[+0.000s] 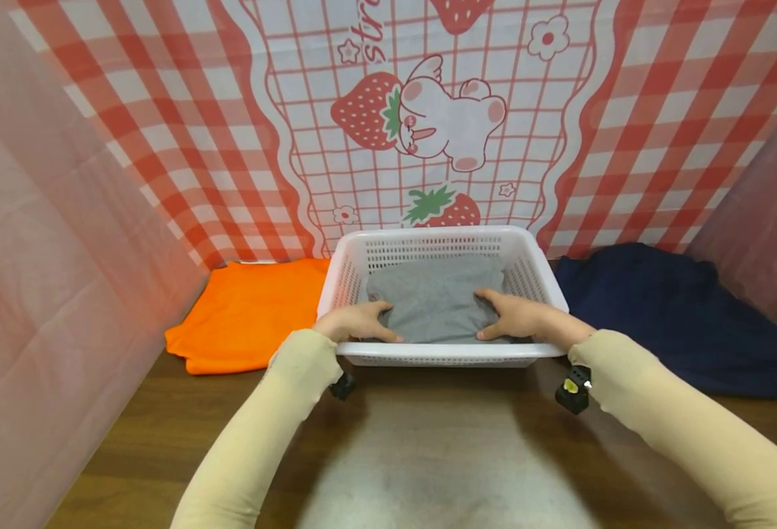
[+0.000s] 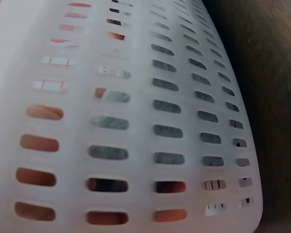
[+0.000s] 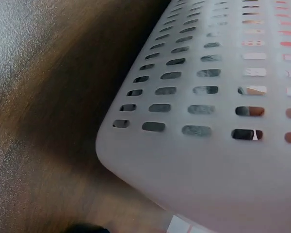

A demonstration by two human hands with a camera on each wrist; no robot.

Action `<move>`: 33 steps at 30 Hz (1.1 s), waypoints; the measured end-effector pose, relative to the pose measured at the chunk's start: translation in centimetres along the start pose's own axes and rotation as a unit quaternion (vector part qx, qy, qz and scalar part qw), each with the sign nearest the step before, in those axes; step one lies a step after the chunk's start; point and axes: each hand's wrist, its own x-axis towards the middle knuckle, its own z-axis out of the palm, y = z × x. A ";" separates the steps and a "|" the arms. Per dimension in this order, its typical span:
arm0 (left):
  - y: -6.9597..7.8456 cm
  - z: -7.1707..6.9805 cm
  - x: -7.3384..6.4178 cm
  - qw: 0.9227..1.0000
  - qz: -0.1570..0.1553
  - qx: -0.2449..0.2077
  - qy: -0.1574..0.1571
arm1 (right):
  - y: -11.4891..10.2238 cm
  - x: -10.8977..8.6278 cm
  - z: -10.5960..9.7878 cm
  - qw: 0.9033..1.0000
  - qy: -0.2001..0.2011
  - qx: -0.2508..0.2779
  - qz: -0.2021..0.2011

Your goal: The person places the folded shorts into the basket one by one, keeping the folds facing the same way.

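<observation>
A folded grey cloth (image 1: 434,297) lies inside a white perforated plastic basket (image 1: 448,351). My left hand (image 1: 355,322) reaches over the basket's front left rim, its thumb and forefinger spread at the cloth's left side. Across from it, my right hand (image 1: 517,316) touches the cloth's right side with thumb and forefinger apart. The other fingers of both hands are largely hidden. Both wrist views face the basket wall from outside; grey cloth (image 2: 167,106) shows through the slots in the left one, and bits of grey (image 3: 196,130) in the right one.
An orange cloth (image 1: 249,316) lies on the wooden table (image 1: 428,441) left of the basket. To the right spreads a dark navy cloth (image 1: 679,323). A red checked curtain with strawberry prints (image 1: 454,132) stands close behind, with pale fabric walls on both sides.
</observation>
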 end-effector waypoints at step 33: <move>4.0 0.4 0.3 0.945 0.122 0.300 0.044 | -1.3 0.2 0.6 0.920 0.112 -0.305 -0.221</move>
